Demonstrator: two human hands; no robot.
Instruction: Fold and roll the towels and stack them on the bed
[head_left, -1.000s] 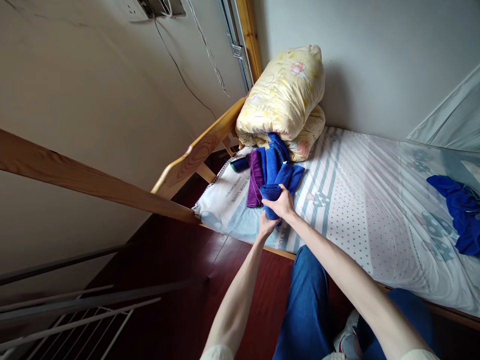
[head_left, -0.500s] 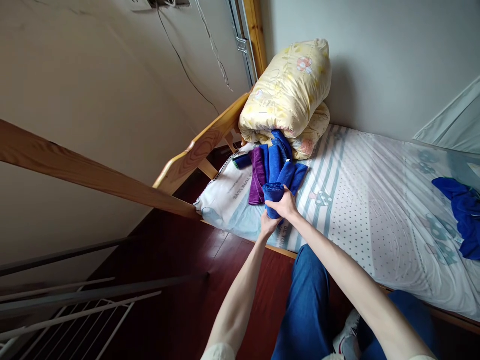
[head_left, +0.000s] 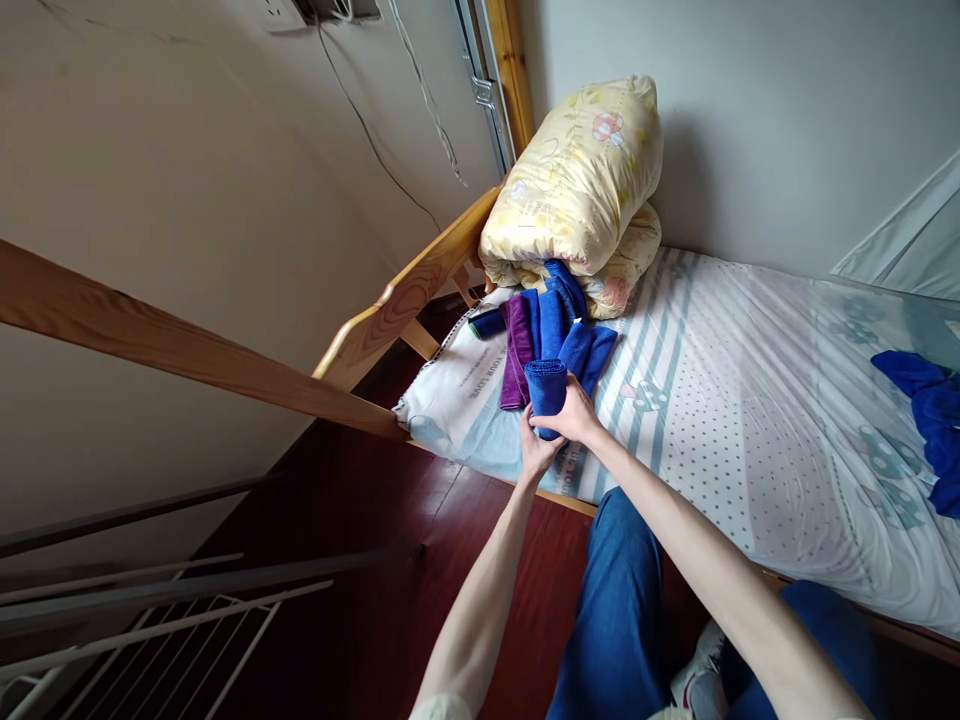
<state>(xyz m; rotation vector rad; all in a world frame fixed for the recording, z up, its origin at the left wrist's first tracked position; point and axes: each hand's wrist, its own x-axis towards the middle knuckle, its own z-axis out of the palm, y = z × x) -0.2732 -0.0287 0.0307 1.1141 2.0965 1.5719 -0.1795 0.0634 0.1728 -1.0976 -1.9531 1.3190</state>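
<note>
A rolled blue towel (head_left: 546, 385) stands on the near left part of the bed sheet (head_left: 720, 400). My left hand (head_left: 536, 452) grips its lower end from below. My right hand (head_left: 576, 413) is wrapped round its right side. Just behind the roll lie several more rolled towels: a purple one (head_left: 514, 350), blue ones (head_left: 566, 325) and a small dark roll (head_left: 486, 323) by the bed rail. They rest against a folded yellow quilt (head_left: 577, 190).
A loose blue cloth (head_left: 926, 415) lies at the right edge of the bed. A wooden bed rail (head_left: 397, 300) and a slanted wooden beam (head_left: 172, 355) run on the left. A metal rack (head_left: 150, 620) stands low left on the dark red floor. My jeans-clad knee (head_left: 619, 600) is below.
Both hands have shifted the blue roll slightly up towards the pile of rolled towels; the grip is the same. The camera has moved a little.
</note>
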